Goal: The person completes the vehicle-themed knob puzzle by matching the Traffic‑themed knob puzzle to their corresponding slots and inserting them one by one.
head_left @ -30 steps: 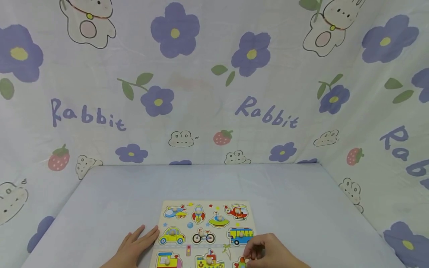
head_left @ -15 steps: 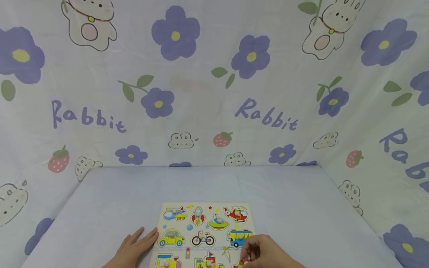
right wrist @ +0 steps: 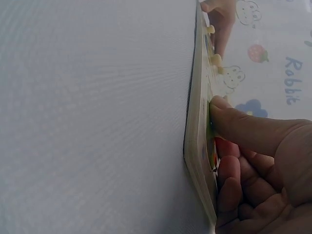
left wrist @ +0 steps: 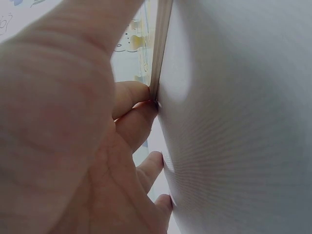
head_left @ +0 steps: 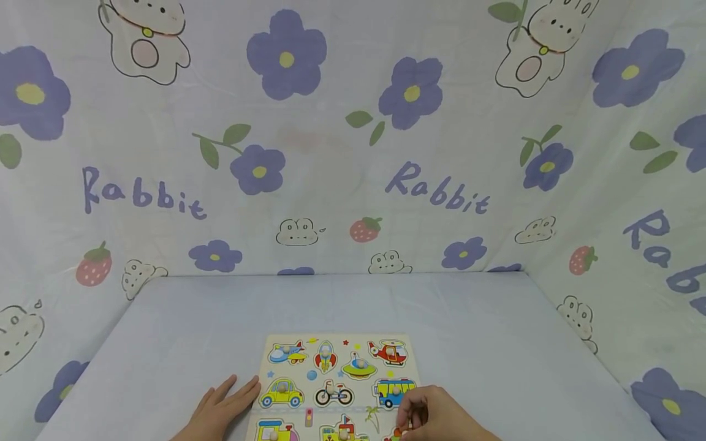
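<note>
A wooden peg puzzle board [head_left: 364, 387] lies on the table at the bottom middle of the head view, cut off by the lower edge. My right hand [head_left: 436, 416] is over its lower right, thumb and curled fingers pinching a small red and green puzzle piece [head_left: 396, 432]. The fingers cover most of this piece; in the right wrist view the piece [right wrist: 211, 141] lies close against the board's face. My left hand [head_left: 217, 410] rests on the table with spread fingers, fingertips at the board's left edge [left wrist: 158, 58].
Other knobbed pieces sit in the board, among them a helicopter [head_left: 388, 353], a yellow car [head_left: 282, 392], a bicycle [head_left: 334, 394] and a blue bus [head_left: 394, 392]. A pale cloth covers the table [head_left: 342, 300]; a rabbit-printed curtain [head_left: 331, 184] stands behind and at both sides.
The view has tilted up slightly, so everything sits a little lower. My right hand shifts slightly toward the near edge, its pinch staying on the red and green piece. The left hand keeps its place.
</note>
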A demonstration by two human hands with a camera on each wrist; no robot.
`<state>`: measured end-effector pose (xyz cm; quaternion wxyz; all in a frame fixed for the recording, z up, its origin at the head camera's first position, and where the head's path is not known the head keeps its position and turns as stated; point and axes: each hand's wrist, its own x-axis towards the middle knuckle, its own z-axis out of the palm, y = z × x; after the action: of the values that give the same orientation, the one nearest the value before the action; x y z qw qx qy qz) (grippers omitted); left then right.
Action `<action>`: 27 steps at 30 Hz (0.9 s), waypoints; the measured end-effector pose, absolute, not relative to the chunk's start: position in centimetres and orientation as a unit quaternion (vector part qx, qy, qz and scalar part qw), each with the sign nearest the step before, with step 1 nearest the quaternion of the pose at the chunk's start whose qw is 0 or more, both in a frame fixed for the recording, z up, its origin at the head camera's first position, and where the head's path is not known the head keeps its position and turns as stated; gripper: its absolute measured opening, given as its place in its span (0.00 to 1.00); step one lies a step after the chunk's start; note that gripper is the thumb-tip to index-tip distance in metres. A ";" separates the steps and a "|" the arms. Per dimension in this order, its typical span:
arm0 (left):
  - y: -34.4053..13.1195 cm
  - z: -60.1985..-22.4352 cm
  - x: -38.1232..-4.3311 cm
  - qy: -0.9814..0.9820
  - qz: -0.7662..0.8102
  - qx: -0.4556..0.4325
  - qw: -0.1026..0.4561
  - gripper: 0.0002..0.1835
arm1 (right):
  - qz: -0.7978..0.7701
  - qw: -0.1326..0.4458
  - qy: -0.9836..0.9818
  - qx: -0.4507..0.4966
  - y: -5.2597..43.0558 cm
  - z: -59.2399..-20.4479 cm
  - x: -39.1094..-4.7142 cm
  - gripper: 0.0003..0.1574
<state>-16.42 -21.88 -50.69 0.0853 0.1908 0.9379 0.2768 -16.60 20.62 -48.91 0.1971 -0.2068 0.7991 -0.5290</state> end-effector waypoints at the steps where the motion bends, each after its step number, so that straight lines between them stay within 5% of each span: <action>1: -21.9 -50.7 -16.4 0.938 0.276 0.190 0.086 0.59 | -0.529 0.198 0.799 -0.207 20.6 -48.9 -16.6 0.08; 27: -22.1 -50.2 -16.6 0.928 0.289 0.217 0.096 0.58 | -0.585 0.227 0.756 -0.185 22.5 -49.5 -16.3 0.08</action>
<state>-16.57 -22.11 -50.24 0.0958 0.2165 0.9276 0.2891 -16.32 22.53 -49.55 0.2271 -0.1854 0.7559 -0.5853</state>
